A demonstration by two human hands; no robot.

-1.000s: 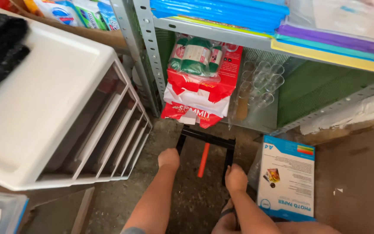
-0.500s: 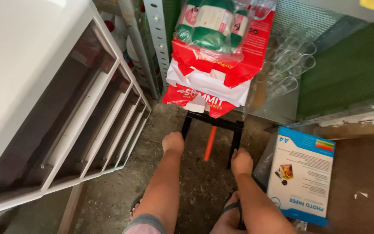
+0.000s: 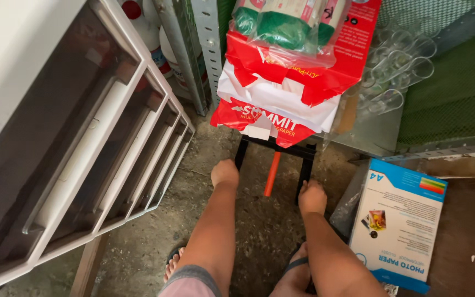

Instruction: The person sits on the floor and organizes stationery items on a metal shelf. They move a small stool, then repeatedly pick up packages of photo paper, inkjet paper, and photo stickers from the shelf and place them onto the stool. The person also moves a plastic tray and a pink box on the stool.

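The big grey drawer cabinet (image 3: 78,143) fills the side at 9 o'clock, its drawers facing the floor gap. At 12 o'clock the torn red and white paper package (image 3: 281,88) lies on a black metal frame (image 3: 275,151) with an orange bar (image 3: 272,173), probably a small cart, so the load rests there. At 4 o'clock a blue box of photo paper (image 3: 399,223) leans on the floor. The left hand (image 3: 225,173) and right hand (image 3: 312,197) have fingers clenched around the two black legs of the frame, low down, apparently to steady it.
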